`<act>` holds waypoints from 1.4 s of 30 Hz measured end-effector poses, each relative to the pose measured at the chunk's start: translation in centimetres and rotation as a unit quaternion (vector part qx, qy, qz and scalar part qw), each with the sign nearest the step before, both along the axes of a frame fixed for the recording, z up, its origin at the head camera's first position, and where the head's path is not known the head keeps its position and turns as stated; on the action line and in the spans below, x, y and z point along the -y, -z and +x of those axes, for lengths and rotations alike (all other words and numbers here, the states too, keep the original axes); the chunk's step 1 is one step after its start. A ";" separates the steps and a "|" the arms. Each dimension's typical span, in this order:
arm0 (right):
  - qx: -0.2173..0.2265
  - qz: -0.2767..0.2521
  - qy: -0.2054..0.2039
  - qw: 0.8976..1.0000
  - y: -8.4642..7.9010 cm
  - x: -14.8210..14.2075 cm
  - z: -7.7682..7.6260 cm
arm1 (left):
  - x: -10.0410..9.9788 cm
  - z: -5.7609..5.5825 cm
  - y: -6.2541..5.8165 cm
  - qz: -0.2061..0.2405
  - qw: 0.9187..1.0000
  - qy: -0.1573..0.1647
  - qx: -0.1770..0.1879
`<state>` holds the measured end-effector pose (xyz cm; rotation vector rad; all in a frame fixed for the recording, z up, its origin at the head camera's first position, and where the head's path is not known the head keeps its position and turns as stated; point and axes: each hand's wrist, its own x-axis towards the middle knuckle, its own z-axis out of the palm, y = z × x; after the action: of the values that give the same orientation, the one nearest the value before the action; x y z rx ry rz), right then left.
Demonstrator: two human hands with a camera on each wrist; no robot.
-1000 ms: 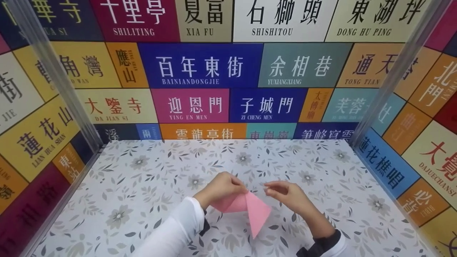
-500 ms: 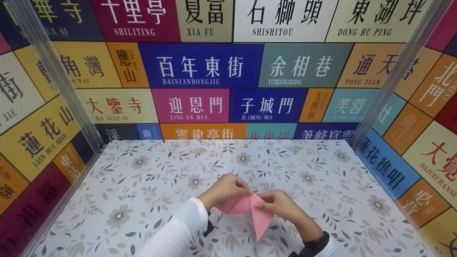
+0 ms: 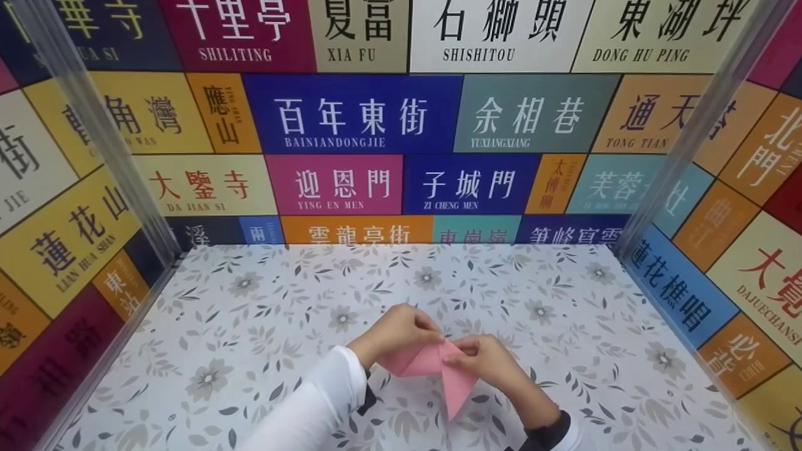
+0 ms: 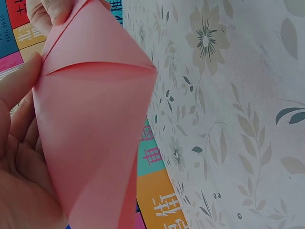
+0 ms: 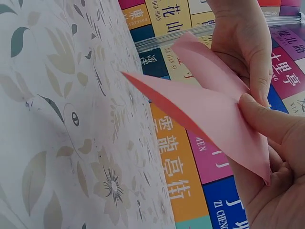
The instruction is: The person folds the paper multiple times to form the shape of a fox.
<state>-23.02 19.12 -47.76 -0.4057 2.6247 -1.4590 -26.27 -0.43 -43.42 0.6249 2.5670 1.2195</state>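
A folded sheet of pink paper (image 3: pixel 458 382) is held up over the table between both hands, a pointed flap hanging down on its right side. My left hand (image 3: pixel 401 332) pinches its upper edge near the middle, thumb on one face. From the right, my right hand (image 3: pixel 485 360) pinches the flap close to the left fingertips. In the left wrist view the pink paper (image 4: pixel 95 114) shows a slightly gaping crossing fold. Seen from the right wrist, the paper (image 5: pixel 214 105) spreads into two wings, with the right thumb (image 5: pixel 262 114) pressing on the nearer one.
The table (image 3: pixel 282 294) is covered with a white cloth printed with grey leaves and flowers. Behind it rises a wall (image 3: pixel 351 119) of coloured panels with Chinese lettering. Clear upright strips (image 3: pixel 664 144) stand at the corners, and side panels close in left and right.
My right hand, apart from the paper a second ago, has moved left and now pinches the flap. The paper and left hand have shifted slightly right.
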 end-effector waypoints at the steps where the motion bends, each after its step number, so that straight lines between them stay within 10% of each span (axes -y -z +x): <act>1: 0.000 0.000 0.006 1.000 0.0 0.0 0.0 | 0.1 -0.1 0.0 0.006 1.000 0.000 -0.001; 10: 0.022 -0.043 0.099 0.994 -0.2 -0.5 0.0 | 2.9 -0.8 -2.3 0.160 0.981 -0.109 -0.030; 22: 0.035 -0.096 0.211 0.972 -1.3 -1.5 -0.4 | 4.6 0.4 -1.9 0.319 0.910 -0.260 -0.047; 26: 0.046 -0.116 0.228 0.966 -1.6 -1.6 -0.3 | 4.0 1.1 -0.5 0.340 0.905 -0.253 -0.026; 36: 0.061 -0.193 0.234 0.951 -2.4 -1.4 0.3 | 1.3 3.0 1.4 0.350 0.922 -0.159 0.049; 42: 0.066 -0.238 0.219 0.944 -2.4 -0.6 0.9 | -0.7 3.7 2.2 0.385 0.910 -0.129 0.084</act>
<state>-22.14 19.74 -45.35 0.2604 2.3260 -2.1761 -22.58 0.29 -45.58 0.2777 2.0020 2.2906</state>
